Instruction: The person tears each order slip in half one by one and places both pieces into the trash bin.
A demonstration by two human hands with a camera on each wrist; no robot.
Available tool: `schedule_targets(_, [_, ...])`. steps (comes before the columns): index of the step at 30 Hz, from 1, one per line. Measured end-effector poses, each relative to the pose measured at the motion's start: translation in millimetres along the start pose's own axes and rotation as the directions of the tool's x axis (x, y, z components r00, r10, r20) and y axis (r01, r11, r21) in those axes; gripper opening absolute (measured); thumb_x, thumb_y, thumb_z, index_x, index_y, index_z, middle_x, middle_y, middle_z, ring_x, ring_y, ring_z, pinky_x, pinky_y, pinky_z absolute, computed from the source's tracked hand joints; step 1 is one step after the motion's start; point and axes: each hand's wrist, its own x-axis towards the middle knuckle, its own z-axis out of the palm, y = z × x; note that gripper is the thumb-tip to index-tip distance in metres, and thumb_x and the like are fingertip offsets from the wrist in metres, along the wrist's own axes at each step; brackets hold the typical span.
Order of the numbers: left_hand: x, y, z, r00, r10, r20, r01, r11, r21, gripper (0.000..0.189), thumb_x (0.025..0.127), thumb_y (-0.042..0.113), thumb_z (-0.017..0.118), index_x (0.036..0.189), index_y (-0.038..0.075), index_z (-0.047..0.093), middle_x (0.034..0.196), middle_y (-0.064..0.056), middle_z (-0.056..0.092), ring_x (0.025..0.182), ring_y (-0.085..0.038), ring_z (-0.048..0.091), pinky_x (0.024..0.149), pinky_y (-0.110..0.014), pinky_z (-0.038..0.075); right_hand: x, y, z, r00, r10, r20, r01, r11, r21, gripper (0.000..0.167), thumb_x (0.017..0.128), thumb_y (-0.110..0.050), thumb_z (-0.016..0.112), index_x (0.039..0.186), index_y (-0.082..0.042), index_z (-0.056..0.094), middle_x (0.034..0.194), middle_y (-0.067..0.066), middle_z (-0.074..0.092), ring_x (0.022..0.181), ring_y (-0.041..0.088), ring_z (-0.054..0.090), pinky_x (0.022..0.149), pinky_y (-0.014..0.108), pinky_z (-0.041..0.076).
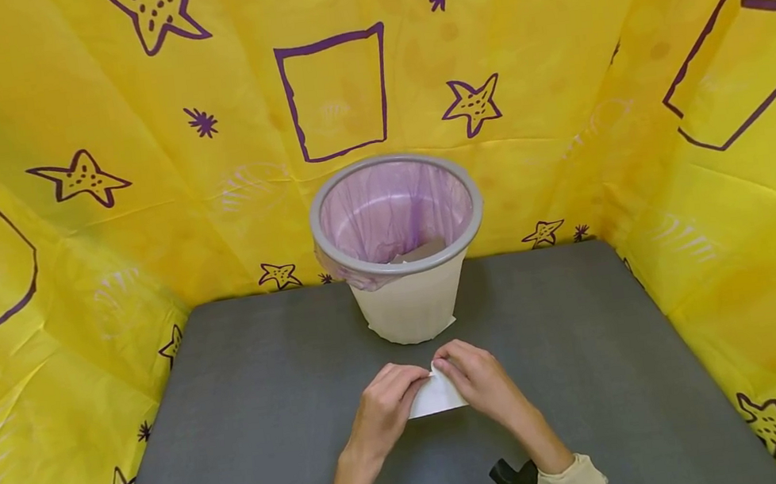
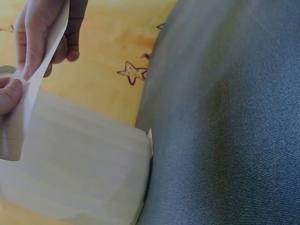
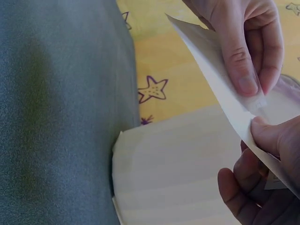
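In the head view, your left hand (image 1: 383, 406) and right hand (image 1: 481, 381) both pinch the white paper (image 1: 438, 398) near the lined bin (image 1: 409, 303). The left wrist view shows the paper slanting; in the right wrist view, your thumbs (image 3: 246, 85) press it close together.

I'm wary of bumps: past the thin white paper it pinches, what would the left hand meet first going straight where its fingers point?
Probably the bare right hand, just across the white paper from the left hand, though depth is unclear.
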Motion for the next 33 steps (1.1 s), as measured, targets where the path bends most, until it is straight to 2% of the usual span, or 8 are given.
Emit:
schedule_targets(8, [-1.7,-0.3,2.5,1.000,0.001,-0.014,-0.001,1.000,0.001,0.005,0.086,0.007,0.070,0.091,0.009,0.071,0.087,0.003,0.072,0.078,-0.007,0.064,0.075,-0.013,0.051,-1.7,3,2,1.000,0.010,-0.015,-0.010,1.000,0.014,0.005,0.093,-0.011,0.063,0.090,-0.008,0.066,0.084,0.000,0.066,0.073,0.009,0.060,0.066,0.020,0.049])
schedule_targets(15, [-3.2,-0.6,2.6,0.999,-0.015,-0.048,0.012,0.998,-0.068,0.016,0.077,0.000,0.077,0.090,0.008,0.072,0.083,0.002,0.073,0.075,-0.008,0.066,0.073,-0.013,0.052,-3.6,8,4,0.999,-0.003,-0.041,0.002,1.000,-0.009,0.006,0.087,-0.002,0.068,0.087,-0.007,0.065,0.082,0.001,0.065,0.071,0.009,0.059,0.064,0.019,0.047])
schedule_targets(20, [-5.4,-1.6,2.8,0.996,-0.050,-0.070,0.041,0.992,-0.116,0.018,0.074,-0.003,0.077,0.089,0.007,0.073,0.081,0.000,0.073,0.072,-0.009,0.066,0.070,-0.013,0.052,-5.4,11,5,0.999,0.005,-0.041,-0.005,1.000,-0.019,0.008,0.084,-0.001,0.070,0.085,-0.007,0.065,0.080,0.000,0.064,0.070,0.008,0.058,0.063,0.018,0.046])
schedule_targets(33, [-13.0,-8.0,-1.1,0.995,-0.078,-0.059,0.073,0.995,-0.072,0.016,0.074,-0.002,0.077,0.087,0.007,0.073,0.080,0.000,0.074,0.071,-0.009,0.066,0.068,-0.013,0.051,-8.0,17,2,0.997,-0.037,-0.064,0.035,0.999,-0.032,0.012,0.081,0.004,0.071,0.084,-0.006,0.064,0.078,0.001,0.063,0.067,0.008,0.056,0.062,0.014,0.043])
